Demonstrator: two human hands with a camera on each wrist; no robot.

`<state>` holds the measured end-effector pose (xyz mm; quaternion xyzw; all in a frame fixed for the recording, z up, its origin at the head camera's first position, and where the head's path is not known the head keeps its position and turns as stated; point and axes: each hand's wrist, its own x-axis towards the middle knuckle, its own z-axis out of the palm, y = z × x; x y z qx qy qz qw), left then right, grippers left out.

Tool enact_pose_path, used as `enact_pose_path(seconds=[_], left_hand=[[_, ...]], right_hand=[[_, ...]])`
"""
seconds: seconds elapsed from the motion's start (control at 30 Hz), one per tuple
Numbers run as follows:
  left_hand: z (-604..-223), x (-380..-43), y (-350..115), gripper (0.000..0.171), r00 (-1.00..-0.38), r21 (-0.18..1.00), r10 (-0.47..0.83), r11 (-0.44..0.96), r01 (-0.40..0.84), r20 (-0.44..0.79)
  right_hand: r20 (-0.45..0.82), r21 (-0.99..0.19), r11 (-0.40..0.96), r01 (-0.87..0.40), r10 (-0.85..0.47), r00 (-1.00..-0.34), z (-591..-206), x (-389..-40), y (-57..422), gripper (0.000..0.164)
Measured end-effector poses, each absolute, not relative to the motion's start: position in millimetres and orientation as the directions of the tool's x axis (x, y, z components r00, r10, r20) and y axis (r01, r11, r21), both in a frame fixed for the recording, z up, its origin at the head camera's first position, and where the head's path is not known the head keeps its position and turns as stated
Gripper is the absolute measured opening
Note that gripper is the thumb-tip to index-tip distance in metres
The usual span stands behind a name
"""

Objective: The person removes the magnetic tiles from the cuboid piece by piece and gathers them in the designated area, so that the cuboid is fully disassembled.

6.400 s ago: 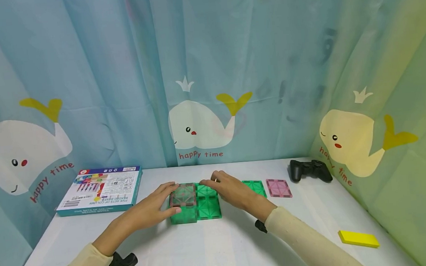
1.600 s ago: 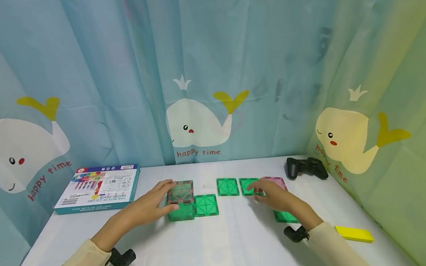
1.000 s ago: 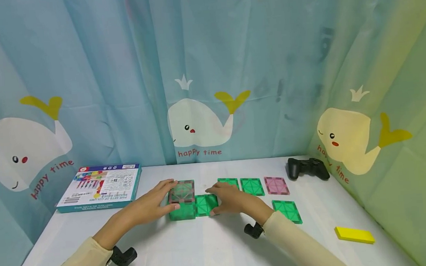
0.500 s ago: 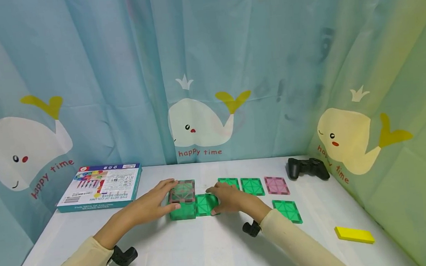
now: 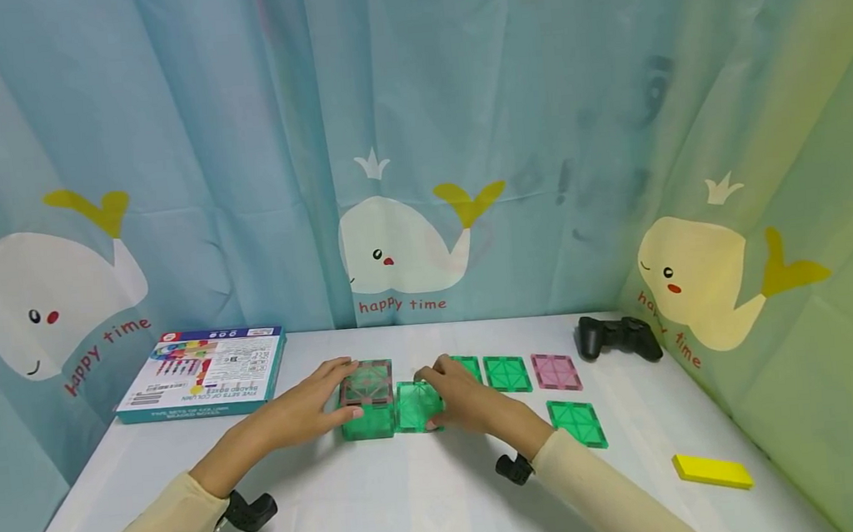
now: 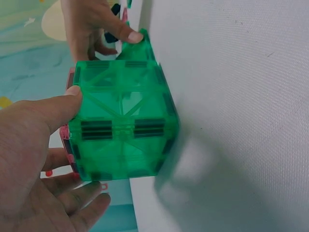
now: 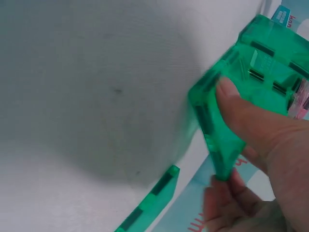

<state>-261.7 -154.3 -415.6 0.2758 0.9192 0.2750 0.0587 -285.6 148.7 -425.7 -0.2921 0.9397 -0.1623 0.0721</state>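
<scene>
On my head view, a flat printed box (image 5: pixel 205 375) lies at the far left of the white bench (image 5: pixel 385 503), in front of a blue curtain (image 5: pixel 413 92) with whales on it. To its right I have the left hand (image 5: pixel 299 414), with a black wrist camera (image 5: pixel 250 511) under the sleeve. Thumb and fingers are set round the left side of the green cube (image 5: pixel 367 423), holding it; its top is pink and it sits on the bench left of centre.

Just beside the cube's right side is the tilted green tile (image 5: pixel 417 409). The right hand (image 5: pixel 475 400) pinches it, thumb near me and fingers on the far side, as my right wrist view also shows. Whether the tile touches the cube I can't tell.

Behind that hand lies a partly hidden green tile (image 5: pixel 468 364), then a second green tile (image 5: pixel 508 374) flat next to it, then a pink tile (image 5: pixel 556 372), all in a row. Nearer to me than the pink one, I have a slightly turned green tile (image 5: pixel 578 424). Farther right, a black game controller (image 5: pixel 618 338) rests near the curtain, and a yellow block (image 5: pixel 713 471) lies closest to the bench's right edge.
</scene>
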Motion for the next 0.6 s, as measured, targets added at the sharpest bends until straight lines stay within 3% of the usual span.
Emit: enact_pose_path(seconds=[0.1, 0.37, 0.6], left_hand=[[-417, -262, -155, 0.08, -0.84, 0.538, 0.54, 0.695, 0.476, 0.046], [-418, -263, -154, 0.079, -0.842, 0.532, 0.538, 0.7, 0.476, 0.046], [-418, -262, -155, 0.079, -0.843, 0.556, 0.537, 0.688, 0.466, 0.041]], right_hand=[[0.016, -0.393, 0.738, -0.549, -0.591, -0.807, -426, -283, 153, 0.06], [0.156, -0.37, 0.643, -0.671, -0.668, -0.727, -429, -281, 165, 0.044], [0.182, -0.498, 0.543, -0.677, -0.697, -0.693, -433, -283, 176, 0.041]])
